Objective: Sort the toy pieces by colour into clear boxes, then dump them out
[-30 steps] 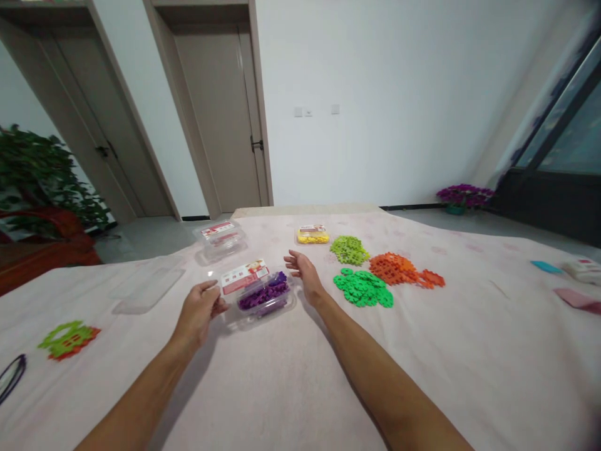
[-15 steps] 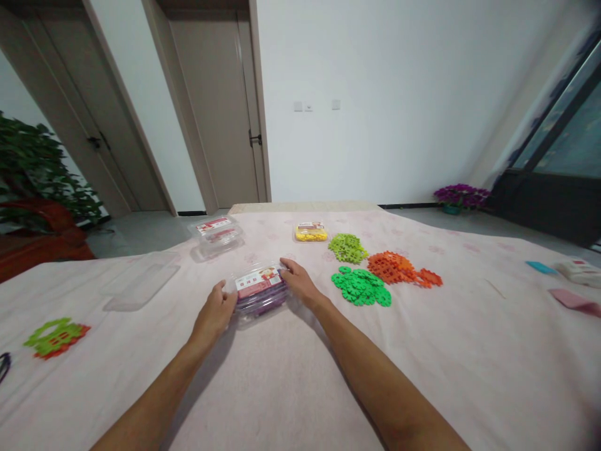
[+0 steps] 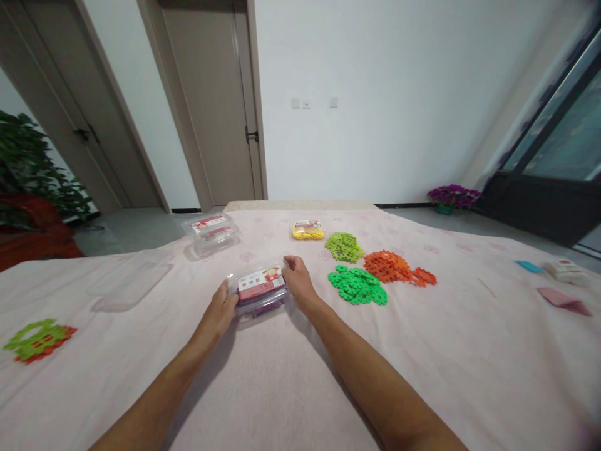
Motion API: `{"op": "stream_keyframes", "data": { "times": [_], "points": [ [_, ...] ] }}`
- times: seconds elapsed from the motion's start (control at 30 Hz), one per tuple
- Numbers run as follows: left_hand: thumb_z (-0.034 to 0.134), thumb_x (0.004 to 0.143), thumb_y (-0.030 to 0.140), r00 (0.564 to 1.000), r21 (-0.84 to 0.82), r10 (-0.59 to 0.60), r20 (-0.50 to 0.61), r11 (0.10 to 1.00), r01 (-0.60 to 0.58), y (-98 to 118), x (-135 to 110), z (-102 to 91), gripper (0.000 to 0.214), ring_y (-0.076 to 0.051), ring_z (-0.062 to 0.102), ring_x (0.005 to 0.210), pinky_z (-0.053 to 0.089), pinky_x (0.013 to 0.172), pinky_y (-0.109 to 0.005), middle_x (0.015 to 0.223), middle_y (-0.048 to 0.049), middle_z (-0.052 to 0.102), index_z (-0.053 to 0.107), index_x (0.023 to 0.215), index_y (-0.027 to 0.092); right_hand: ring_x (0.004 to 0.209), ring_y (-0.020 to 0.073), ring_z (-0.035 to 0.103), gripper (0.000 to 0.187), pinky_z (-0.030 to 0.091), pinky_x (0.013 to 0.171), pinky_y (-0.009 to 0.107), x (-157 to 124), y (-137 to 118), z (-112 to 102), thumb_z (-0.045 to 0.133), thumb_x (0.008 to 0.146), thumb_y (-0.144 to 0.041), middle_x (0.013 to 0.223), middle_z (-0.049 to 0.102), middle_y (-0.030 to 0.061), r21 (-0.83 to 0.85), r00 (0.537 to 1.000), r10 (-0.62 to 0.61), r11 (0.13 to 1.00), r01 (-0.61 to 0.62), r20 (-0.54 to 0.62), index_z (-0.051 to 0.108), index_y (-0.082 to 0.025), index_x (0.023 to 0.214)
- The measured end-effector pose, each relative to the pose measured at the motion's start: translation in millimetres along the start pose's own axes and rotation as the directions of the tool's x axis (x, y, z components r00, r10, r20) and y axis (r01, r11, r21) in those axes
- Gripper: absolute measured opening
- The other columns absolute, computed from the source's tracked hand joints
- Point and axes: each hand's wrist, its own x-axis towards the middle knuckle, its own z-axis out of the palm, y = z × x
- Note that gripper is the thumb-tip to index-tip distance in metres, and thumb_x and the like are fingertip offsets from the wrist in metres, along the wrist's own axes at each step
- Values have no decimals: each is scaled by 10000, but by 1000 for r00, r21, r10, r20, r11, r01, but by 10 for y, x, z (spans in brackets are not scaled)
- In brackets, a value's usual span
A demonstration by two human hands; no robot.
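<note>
A clear plastic box point(image 3: 260, 285) with a red-and-white label and purple pieces inside sits at the middle of the cloth-covered table. My left hand point(image 3: 221, 307) grips its left side, and my right hand point(image 3: 298, 282) holds its right edge near the far corner, thumb and fingers closed on the rim. Right of my right hand lies a pile of green disc-shaped plastic pieces point(image 3: 357, 286). Beyond the box stands a similar clear box with yellow pieces point(image 3: 308, 231).
Lime-green pieces point(image 3: 345, 247) and orange pieces point(image 3: 389, 267) lie at the right. Stacked clear boxes point(image 3: 212, 235) and an open clear container point(image 3: 134, 288) are at the left, with joined green-orange pieces point(image 3: 40, 341). A pink cloth point(image 3: 563, 300) rests far right on the pale pink tablecloth point(image 3: 282, 394).
The label side of the box now tilts slightly more toward me, and both hands stay on it. The whole view has shifted a little, moving the table items leftward.
</note>
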Motion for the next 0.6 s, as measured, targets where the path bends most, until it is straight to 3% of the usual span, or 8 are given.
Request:
{"op": "stream_keyframes", "data": {
  "times": [0.2, 0.33, 0.47, 0.6],
  "points": [
    [525, 841, 268, 992, -41, -123, -11, 992, 123, 104, 4, -5, 549, -284, 408, 1414, 269, 1176, -429, 1482, -128, 512, 451, 1380, 201, 930, 187, 646, 325, 503, 834, 312, -18, 34, -40, 531, 809, -318, 1038, 682, 54, -136, 997, 70, 989, -65, 29, 545, -202, 1112],
    [561, 806, 248, 987, -118, -159, -17, 981, 156, 90, 20, 0, 584, -292, 421, 1406, 260, 1179, -441, 1495, -126, 499, 454, 1379, 206, 964, 226, 642, 385, 463, 879, 366, -24, -55, -148, 469, 899, -432, 1075, 681, 81, -441, 991, 117, 894, -78, 62, 539, -214, 1210],
    [572, 812, 264, 993, -141, -111, -37, 984, 105, 11, 23, 20, 606, -291, 371, 1442, 229, 1198, -422, 1534, -135, 446, 452, 1402, 201, 1043, 286, 626, 456, 422, 928, 413, -25, -164, -231, 363, 956, -560, 1108, 687, 140, -657, 975, 170, 753, -37, 141, 603, -199, 1097],
    [562, 823, 264, 997, -140, -47, -53, 989, 39, -75, 39, 40, 596, -295, 360, 1448, 228, 1198, -412, 1550, -136, 422, 464, 1406, 191, 1016, 291, 629, 464, 426, 894, 390, -34, -191, -223, 315, 982, -558, 1081, 696, 148, -717, 971, 147, 697, 36, 191, 618, -207, 988]
  ]
}}
